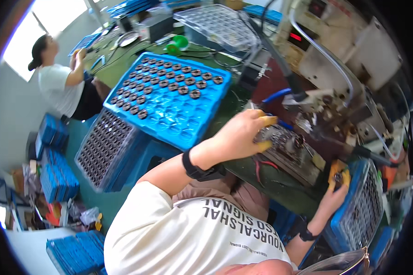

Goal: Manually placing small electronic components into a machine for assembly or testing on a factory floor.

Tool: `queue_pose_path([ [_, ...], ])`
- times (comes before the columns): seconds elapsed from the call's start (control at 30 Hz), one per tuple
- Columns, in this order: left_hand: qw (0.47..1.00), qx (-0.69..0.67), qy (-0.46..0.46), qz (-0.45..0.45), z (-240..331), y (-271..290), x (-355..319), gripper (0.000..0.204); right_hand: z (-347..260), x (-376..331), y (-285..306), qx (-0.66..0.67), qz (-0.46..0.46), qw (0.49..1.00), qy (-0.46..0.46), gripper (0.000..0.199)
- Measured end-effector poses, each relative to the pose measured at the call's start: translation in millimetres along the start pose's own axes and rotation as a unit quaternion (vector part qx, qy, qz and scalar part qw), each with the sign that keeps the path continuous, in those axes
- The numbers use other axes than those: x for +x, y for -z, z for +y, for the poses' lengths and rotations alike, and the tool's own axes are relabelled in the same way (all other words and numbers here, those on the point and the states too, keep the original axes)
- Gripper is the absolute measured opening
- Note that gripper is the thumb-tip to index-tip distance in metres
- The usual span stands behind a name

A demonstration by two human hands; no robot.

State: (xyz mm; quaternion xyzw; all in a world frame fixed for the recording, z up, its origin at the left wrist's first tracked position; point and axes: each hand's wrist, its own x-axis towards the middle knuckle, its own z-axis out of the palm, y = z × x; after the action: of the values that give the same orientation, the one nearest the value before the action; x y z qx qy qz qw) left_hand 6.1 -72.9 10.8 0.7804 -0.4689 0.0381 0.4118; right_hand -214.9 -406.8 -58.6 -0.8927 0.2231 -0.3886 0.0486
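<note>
My left hand (pixel 244 134), with yellow covers on its fingertips, reaches to the near side of a metal fixture (pixel 284 140) on the machine. Its thumb and forefinger are apart at the fixture's left end, and nothing held shows between them. Low on the right, my right hand (pixel 335 195) pinches a small round dark part (pixel 338 178) with a metallic look; its fingertips are yellow too. That hand is beside a blue tray (pixel 337 229) packed with similar round parts. Red-handled pliers (pixel 260 170) lie below my left hand.
A blue tray (pixel 211 98), partly filled with round parts, lies on the green table. Below it stands a clear-covered stack (pixel 106 149) of more parts. The machine (pixel 344 68) carries hoses and cables. A co-worker (pixel 59 78) sits at far left. Blue trays (pixel 75 252) are stacked on the floor.
</note>
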Motion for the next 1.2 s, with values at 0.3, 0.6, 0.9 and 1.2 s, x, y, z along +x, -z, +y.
queue_pose_path([
  [0.3, 0.865, 0.391, 0.243, 0.198, -97, 139, -133, 0.026, -3, 2, 13, -0.013, -0.032, 0.999, -0.028, 0.036],
  [0.6, 0.889, 0.297, 0.330, 0.115, -125, 180, -195, 0.031, -29, 48, 113, 0.206, -0.050, 0.964, -0.158, 0.036],
  [0.9, 0.902, 0.249, 0.299, 0.190, -132, 151, -151, 0.032, 117, 45, 152, -0.062, -0.098, 0.967, -0.227, 0.039],
  [1.2, 0.964, -0.046, 0.215, 0.148, -98, 65, -93, 0.044, 106, 59, 137, -0.012, -0.157, 0.968, -0.197, 0.034],
])
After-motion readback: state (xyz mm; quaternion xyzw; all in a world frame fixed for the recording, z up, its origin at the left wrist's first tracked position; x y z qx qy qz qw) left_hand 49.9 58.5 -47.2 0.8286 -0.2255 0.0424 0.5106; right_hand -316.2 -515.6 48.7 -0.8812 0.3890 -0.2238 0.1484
